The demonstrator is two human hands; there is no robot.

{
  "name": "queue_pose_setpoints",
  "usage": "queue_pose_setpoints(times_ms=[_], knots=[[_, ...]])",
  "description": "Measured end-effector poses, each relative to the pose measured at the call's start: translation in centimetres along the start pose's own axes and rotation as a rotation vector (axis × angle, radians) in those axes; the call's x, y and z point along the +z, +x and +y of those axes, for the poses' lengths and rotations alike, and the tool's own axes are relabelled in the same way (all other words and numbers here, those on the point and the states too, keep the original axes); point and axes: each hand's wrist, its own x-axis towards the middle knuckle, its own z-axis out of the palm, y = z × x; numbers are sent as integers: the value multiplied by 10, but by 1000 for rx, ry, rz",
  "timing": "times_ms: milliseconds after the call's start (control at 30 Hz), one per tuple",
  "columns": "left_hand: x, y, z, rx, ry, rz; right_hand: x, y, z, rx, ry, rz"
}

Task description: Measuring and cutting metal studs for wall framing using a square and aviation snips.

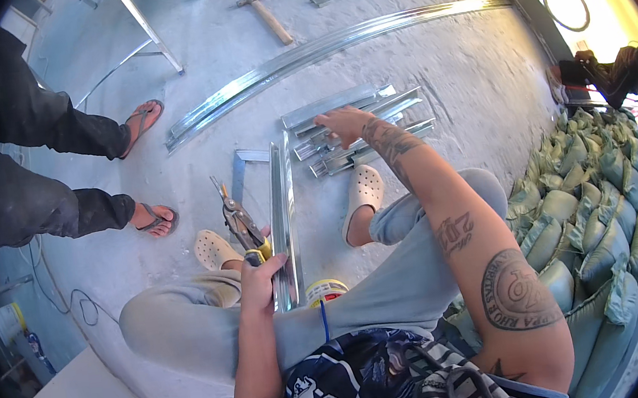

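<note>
My left hand (263, 276) grips a pair of tin snips (240, 221) by yellow-and-black handles, its blades pointing away from me. The thumb of that hand lies against a long shiny metal channel (279, 211), which stretches away from my lap between my feet. My right hand (345, 125) reaches over a pile of short cut metal channels (360, 142) on the floor, fingers stretched out. Whether its fingertips touch a piece, I cannot tell. An L-shaped metal square (239, 175) lies just left of the long channel.
Long metal tracks (304, 59) cross the floor beyond the pile, with a hammer (267, 19) behind them. A person in sandals (142, 128) stands at left near a metal stand (150, 34). Filled green sacks (584, 202) line the right. A small bucket (326, 290) sits under my leg.
</note>
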Motion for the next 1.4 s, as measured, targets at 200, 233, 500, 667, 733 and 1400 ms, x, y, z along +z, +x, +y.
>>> queue_pose_setpoints(times_ms=[200, 233, 500, 667, 733, 1400], knots=[[-5, -7, 20, -34, -82, -91, -48, -51, -5, -312, -191, 407], [-5, -8, 21, -59, -178, -158, -53, -66, -22, -323, -192, 413], [-2, -23, 50, -43, -681, -822, -74, -164, -114, -470, -270, 597], [7, 32, 26, -16, 26, -93, -120, -257, -84, -275, -131, 721], [10, 97, -5, 14, 526, 33, -119, -299, -88, -139, -217, 780], [-97, 296, -59, 130, 1172, 757, 32, -293, -112, 482, 13, 1121]])
